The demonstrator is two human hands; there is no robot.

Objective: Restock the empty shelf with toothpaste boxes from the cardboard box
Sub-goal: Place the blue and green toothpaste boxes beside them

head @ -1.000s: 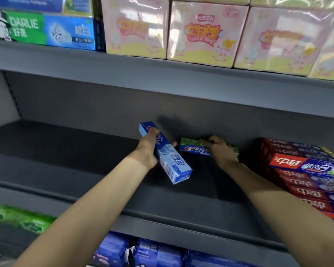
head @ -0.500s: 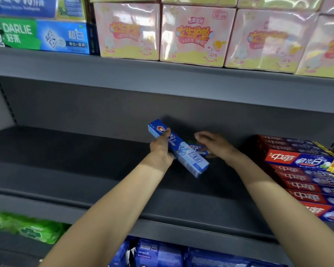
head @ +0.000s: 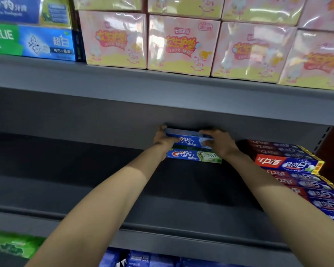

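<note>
The left hand (head: 163,140) grips the left end of a long blue Crest toothpaste box (head: 188,139), fingers curled round it, while the right hand (head: 219,143) clasps the right end, covering that part of the print. The box lies level, lengthwise along the back of the dark grey metal shelf (head: 85,170), on top of a second Crest box, blue with a green right half (head: 194,156), which rests on the shelf floor. Whether the upper box sits fully on the lower one or hangs just above it cannot be told; the fingertips behind it are hidden. Just beside the right wrist stands a stack of red-and-blue toothpaste cartons (head: 289,164), cut off by the right edge. On the shelf above sit glossy pink-and-yellow wrapped packs (head: 181,45) and a green-and-blue Darlie carton (head: 37,42), its name clipped at the left. Below, blurred green packs (head: 14,245) and blue packs (head: 143,260) are only partly visible.
</note>
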